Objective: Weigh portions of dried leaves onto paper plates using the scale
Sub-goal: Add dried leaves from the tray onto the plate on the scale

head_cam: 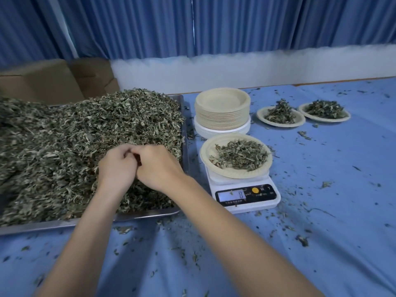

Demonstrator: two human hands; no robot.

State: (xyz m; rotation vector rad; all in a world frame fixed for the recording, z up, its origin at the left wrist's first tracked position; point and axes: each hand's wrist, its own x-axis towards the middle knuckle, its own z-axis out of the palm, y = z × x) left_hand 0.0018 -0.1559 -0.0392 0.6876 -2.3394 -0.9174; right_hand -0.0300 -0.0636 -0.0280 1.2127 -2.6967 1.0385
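Observation:
A big heap of dried leaves fills a metal tray on the left. My left hand and my right hand are pressed together over the heap's near right part, fingers curled down into the leaves. To the right stands a white digital scale with a paper plate on it, holding a small pile of leaves. Its display shows a reading I cannot make out for sure. A stack of empty paper plates sits behind the scale.
Two filled paper plates lie at the back right on the blue cloth, which is littered with leaf crumbs. Cardboard boxes stand behind the tray. Blue curtains hang along the back.

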